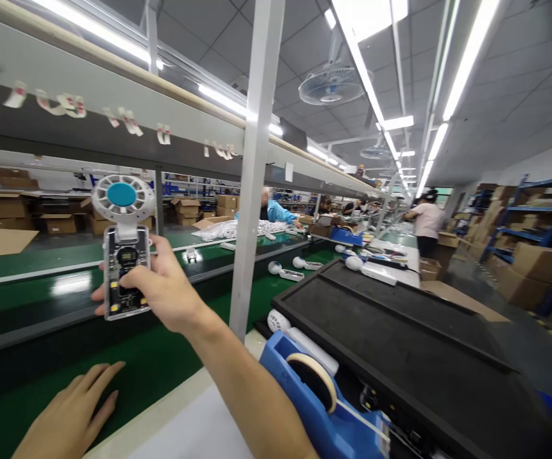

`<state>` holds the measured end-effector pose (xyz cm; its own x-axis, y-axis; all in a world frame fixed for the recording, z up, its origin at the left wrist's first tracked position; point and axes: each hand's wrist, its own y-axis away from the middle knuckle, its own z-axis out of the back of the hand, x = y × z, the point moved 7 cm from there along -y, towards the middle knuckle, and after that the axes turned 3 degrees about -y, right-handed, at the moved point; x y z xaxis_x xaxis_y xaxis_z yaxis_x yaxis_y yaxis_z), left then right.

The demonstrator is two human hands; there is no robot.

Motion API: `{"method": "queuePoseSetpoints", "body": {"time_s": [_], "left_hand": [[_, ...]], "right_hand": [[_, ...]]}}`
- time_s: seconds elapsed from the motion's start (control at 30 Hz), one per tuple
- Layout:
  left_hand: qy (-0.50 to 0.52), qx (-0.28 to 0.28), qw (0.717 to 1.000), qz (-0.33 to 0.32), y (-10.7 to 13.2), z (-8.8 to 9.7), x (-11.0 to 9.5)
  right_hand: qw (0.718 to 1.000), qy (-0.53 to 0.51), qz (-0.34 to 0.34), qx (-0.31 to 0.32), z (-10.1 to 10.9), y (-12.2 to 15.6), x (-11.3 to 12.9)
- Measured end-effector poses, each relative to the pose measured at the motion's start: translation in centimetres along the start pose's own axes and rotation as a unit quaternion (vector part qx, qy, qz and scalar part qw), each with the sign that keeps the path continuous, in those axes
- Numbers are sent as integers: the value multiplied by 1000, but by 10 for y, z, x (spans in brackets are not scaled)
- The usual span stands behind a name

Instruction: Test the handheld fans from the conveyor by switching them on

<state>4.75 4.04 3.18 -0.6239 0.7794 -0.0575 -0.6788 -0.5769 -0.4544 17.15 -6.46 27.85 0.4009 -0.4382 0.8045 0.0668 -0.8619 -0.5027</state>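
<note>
A handheld fan point(127, 255) with a round white head, a teal centre and a clear body showing its circuit board is held upright by my right hand point(161, 280). The thumb lies across its front and the other fingers wrap behind it. It is raised above the green conveyor belt point(180, 350). Lower down, my left hand point(72, 408) hovers or rests by the belt's near edge, fingers stretched out and nothing in them. Below my right forearm stands a blue tape dispenser point(314, 395) with a roll of tape.
A black tray point(400, 331) lies to the right, with white fans point(371, 271) around it. A metal post point(252, 172) rises in front of me. Overhead runs a shelf beam point(113, 108) with paper tags. A co-worker in blue point(276, 213) sits across the belt; another person point(429, 220) stands farther off.
</note>
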Motion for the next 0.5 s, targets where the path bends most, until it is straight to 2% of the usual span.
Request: {"method": "queuePoseSetpoints", "body": {"time_s": [0.07,0.17,0.3,0.4,0.5], "left_hand": [[-3,45,999,-7,1,8,-9],[-32,63,997,18,2,28,-20],[-41,1,999,31,1,50,-28],[-23,3,999,29,3,53,-30],[13,47,998,28,4,49,-32]], "right_hand": [[1000,5,16,-12,-2,1,4],[999,15,24,-30,-5,4,10],[998,9,30,-46,-9,9,17],[999,1,19,-50,-13,12,18],[999,-1,2,-52,-16,15,17]]}}
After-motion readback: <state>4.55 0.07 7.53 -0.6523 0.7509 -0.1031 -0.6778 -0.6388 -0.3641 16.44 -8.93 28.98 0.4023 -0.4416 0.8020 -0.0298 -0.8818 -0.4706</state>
